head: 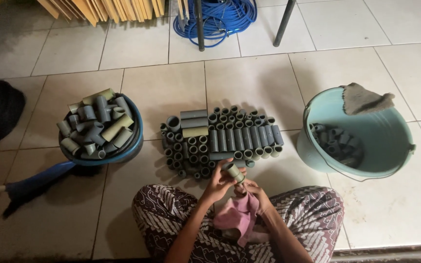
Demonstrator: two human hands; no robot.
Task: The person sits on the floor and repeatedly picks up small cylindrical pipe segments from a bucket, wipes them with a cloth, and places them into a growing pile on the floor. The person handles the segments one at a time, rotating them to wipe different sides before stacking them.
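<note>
Gripping a short grey pipe piece [233, 172] in left hand [219, 182] above lap | right hand [253, 191] pinching pink cloth [239, 217] just beside it | sorted pipe pieces [220, 140] on floor ahead.

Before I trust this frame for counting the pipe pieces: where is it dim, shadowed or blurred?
Head view: tiled floor is lit, lower edge darkens; the teal bucket interior is shadowed, its pieces hard to count; the left hand and right hand are dim, slightly soft; wide-angle bending curves tile lines near the edges.
</note>
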